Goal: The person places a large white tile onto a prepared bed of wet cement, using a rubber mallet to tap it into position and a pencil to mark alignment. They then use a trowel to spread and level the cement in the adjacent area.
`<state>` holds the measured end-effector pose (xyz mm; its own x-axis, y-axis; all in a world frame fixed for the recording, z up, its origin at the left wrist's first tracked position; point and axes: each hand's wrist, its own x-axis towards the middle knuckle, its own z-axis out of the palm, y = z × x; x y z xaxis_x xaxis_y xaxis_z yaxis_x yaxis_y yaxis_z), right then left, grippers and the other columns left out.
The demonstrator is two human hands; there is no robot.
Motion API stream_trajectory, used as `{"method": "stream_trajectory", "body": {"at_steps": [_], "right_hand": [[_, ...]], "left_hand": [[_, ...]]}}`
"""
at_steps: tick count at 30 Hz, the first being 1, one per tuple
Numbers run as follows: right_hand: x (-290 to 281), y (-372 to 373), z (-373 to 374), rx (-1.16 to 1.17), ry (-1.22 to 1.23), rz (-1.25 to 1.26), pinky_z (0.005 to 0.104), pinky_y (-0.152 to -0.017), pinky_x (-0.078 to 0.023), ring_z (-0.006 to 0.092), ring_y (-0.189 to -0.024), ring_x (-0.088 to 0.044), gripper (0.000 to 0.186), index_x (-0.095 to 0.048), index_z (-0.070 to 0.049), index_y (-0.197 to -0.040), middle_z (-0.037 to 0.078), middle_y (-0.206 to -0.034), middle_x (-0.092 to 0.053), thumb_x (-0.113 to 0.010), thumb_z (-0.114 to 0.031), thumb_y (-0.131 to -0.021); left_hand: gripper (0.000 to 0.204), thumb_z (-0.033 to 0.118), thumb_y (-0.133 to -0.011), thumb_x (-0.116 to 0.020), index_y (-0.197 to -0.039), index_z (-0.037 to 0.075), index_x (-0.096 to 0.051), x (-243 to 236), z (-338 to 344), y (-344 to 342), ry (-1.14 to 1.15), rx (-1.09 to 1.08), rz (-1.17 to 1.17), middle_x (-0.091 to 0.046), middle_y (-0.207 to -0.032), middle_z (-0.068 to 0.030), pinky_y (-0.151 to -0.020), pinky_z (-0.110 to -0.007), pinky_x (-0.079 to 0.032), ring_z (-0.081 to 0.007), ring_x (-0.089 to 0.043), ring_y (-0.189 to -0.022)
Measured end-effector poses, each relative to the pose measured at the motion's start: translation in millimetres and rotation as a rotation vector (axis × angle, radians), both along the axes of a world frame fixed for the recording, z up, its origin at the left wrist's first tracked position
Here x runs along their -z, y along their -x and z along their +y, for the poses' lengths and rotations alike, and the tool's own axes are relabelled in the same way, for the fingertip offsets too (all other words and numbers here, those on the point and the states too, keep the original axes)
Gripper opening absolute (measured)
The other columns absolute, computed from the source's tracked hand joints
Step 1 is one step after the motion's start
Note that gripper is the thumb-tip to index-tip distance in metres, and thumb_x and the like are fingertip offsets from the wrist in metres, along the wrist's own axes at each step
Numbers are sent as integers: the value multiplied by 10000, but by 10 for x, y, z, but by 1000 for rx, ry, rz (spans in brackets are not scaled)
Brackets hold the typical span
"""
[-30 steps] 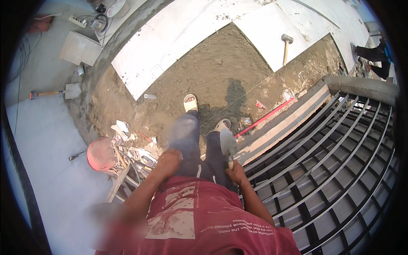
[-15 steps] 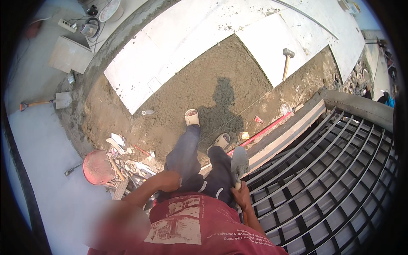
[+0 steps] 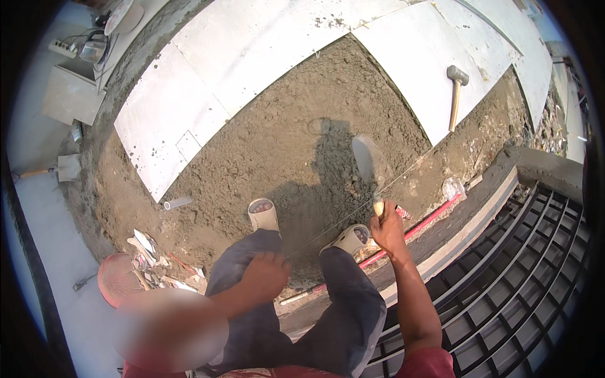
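head view, clock centred on the right hand: its grip is wrapped round the handle of the trowel, whose blade lies just short of 12, over the mortar; whether they touch, i cannot tell. the left hand, at 8, is over the left leg, blurred, so i cannot tell if its grip is spread or pressed together. the trowel should be light and stiff; the handle is the place to hold, though wet muck could make it slick. the mortar looks damp and lumpy, probably soft but heavy to drag. hard slab edges bound it: left slab at 10, right slab at 12, with a mallet on it at 1. a string passes just beside the trowel, easy to snag. the red pipe runs near from 2 to 7, the grating beyond at 4. the widest open room is toward 10 and 11
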<state>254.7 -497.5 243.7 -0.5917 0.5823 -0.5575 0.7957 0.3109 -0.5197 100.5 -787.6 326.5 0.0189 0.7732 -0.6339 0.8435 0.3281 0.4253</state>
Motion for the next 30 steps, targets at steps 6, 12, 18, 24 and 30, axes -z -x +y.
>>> {"method": "stream_trajectory", "body": {"at_steps": [6,12,18,24,30], "right_hand": [[1021,1366,897,-313,-441,-16,509,-785,-516,413,-936,-635,551,-406,-127,-1451,232,-1117,-600,-548,-167,-920],[1706,2508,1403,-475,-814,9,429,-761,-557,328,-881,-652,610,-392,-193,-1476,160,-1181,-541,-483,-1,-905],[2429,2713,1588,-610,-748,-132,441,-824,-545,368,-967,-650,670,-361,-204,-1500,213,-1303,-509,-460,7,-872],[2198,2882,1858,-770,-577,-396,426,-907,-522,363,-1033,-637,610,-430,-138,-1447,243,-1233,-600,-542,-125,-848],[1493,2332,1696,-388,-394,225,435,-858,-501,376,-952,-642,489,-493,6,-1299,265,-1055,-635,-528,-182,-849]], "left_hand": [[460,381,-850,-655,-1102,7,-566,234,347,-174,-103,154,-326,-611,-1003,-152,-832,-395,-503,-291,-632,-954],[256,227,-769,-571,-956,58,-615,288,217,42,-245,-43,88,-558,-840,-86,-770,-351,-445,-228,-554,-820],[312,227,-774,-546,-1018,37,-583,370,206,281,-599,-65,224,-494,-798,-47,-750,-328,-441,-200,-537,-796],[325,219,-779,-540,-1039,26,-578,422,176,350,-605,-32,145,-491,-796,-52,-727,-328,-431,-201,-524,-775],[335,215,-780,-541,-1049,18,-572,488,81,405,-661,-62,146,-490,-797,-61,-708,-327,-418,-203,-506,-755]]}}
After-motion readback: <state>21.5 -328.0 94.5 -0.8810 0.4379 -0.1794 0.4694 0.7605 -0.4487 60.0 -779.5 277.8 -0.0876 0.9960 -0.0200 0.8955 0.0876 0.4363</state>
